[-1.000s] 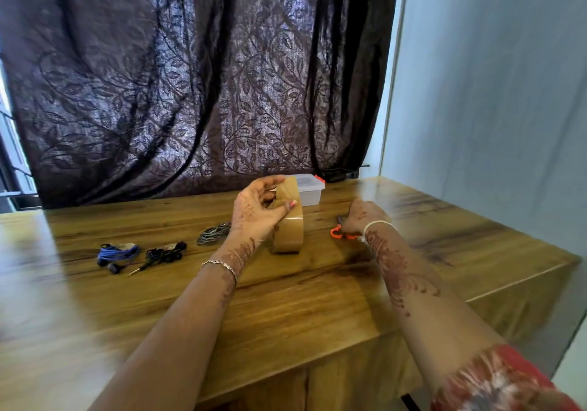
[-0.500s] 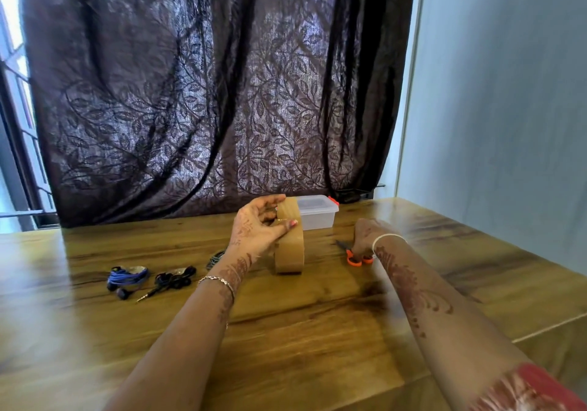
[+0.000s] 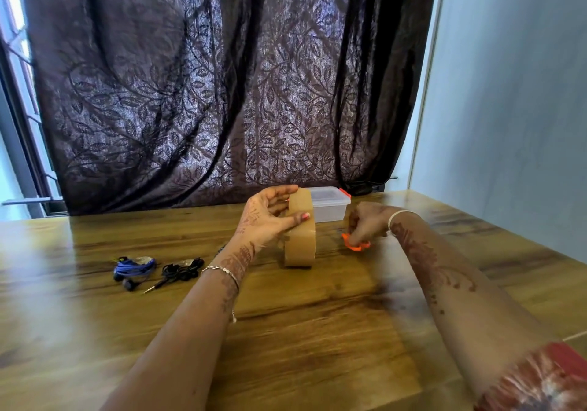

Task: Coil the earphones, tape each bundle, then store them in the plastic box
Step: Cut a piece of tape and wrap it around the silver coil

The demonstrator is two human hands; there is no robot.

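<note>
Right hand (image 3: 365,224) has curled round scissors (image 3: 357,246), apart from upright tape roll (image 3: 300,247).

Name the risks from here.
The tape stands on edge, steadied only by the left hand; let go, it may roll away. The right hand grips the scissors close by; a cut near the other hand could nick it. The box is lidded, with both hands busy.

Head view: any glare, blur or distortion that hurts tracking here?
Head view: backlit from the window at left, blown out; broad glare on the table at left; right grip on the orange scissors is motion-blurred; wide-angle lean shows along the wall edge; tape roll and blue earphones read sharp.
</note>
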